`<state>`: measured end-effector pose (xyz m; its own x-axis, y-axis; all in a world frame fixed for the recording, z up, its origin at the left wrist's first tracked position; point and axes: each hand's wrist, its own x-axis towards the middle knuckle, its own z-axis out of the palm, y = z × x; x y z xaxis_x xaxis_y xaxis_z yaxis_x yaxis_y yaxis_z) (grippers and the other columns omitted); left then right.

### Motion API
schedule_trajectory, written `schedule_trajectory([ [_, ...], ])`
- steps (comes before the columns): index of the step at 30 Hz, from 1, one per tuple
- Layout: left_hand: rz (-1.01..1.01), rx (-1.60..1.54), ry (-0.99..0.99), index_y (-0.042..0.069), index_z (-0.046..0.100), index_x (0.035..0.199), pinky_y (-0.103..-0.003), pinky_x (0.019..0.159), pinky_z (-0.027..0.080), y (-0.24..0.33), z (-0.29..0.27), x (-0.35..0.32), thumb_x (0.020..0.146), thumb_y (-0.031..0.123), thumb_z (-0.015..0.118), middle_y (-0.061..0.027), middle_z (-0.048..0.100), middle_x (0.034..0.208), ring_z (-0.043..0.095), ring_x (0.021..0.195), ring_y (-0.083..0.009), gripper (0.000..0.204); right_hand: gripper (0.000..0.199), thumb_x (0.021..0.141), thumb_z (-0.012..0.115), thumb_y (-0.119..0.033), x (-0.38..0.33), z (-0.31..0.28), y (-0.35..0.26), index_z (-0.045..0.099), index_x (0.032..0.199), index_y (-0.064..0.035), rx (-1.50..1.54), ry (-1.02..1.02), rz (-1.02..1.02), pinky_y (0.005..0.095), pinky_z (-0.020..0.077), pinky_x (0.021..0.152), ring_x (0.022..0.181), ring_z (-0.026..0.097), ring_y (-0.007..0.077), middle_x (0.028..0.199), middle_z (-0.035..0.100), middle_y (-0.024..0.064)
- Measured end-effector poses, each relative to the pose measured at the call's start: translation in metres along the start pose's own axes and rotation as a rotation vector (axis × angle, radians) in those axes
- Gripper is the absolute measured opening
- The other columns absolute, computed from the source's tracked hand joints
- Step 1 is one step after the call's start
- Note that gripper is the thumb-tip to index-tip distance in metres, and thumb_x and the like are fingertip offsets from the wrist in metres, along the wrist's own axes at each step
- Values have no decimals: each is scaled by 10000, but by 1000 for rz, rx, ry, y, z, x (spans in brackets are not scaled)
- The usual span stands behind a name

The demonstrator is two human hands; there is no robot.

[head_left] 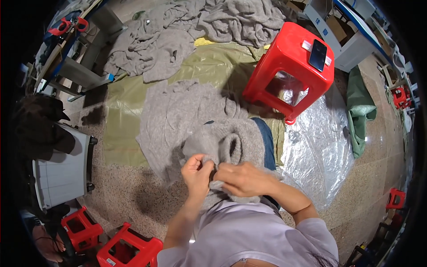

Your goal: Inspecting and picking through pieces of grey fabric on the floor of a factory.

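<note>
A fuzzy grey knit garment [244,142] lies across my lap, over dark blue trousers. My left hand [198,173] pinches a fold of it between thumb and fingers. Right beside it, my right hand [240,178] grips another part of the same knit, its fingers curled in. Between the hands the cloth is bunched, and the exact spot they hold is partly hidden by the fingers. More of the grey knit [171,115] spreads away from my lap onto an olive plastic sheet [122,120] on the floor.
A red plastic stool [289,58] with a phone [317,55] on top stands ahead right, beside clear plastic sheeting [318,151]. Heaps of grey knitwear [240,20] lie at the far side. A grey-white bin [60,169] is at left; red stools [129,247] stand behind left.
</note>
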<state>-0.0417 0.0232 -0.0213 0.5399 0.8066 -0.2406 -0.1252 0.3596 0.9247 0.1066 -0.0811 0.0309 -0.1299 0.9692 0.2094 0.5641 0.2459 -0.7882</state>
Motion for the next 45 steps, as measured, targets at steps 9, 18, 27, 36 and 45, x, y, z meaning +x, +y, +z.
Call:
schedule_trajectory([
  [9,-173,-197,49,-18,624,972,-216,684,454,14,3,18,792,-36,634,-26,650,866,579,740,-71,181,329,702,680,-4,-12,11,-9,646,1021,-74,-152,437,36,344,509,562,702,629,263,902,598,85],
  [18,-424,-420,-80,-20,614,1018,-280,773,499,29,9,-8,846,33,597,-84,666,931,633,852,-151,181,249,684,724,-23,-16,16,-11,651,922,-31,-233,610,-136,304,532,552,683,662,214,893,649,88],
  [27,-116,-160,-174,-47,643,1006,-260,783,501,21,4,-17,840,-88,628,-90,675,924,637,862,-136,171,242,686,700,-43,-8,18,-4,651,923,-64,-335,622,-73,300,514,541,683,650,198,909,643,68],
  [36,90,193,-276,-44,630,968,-221,732,485,23,2,-21,862,-113,601,-52,636,902,593,835,-90,129,191,781,631,-77,-4,-17,-2,559,954,-38,135,159,246,442,475,621,719,622,366,795,599,144],
  [45,374,460,-94,-39,619,934,-244,737,492,23,14,-36,847,-120,596,-75,637,899,589,838,-109,121,127,739,607,-74,-6,16,-10,491,718,-26,69,372,170,404,411,448,516,539,307,612,506,134],
])
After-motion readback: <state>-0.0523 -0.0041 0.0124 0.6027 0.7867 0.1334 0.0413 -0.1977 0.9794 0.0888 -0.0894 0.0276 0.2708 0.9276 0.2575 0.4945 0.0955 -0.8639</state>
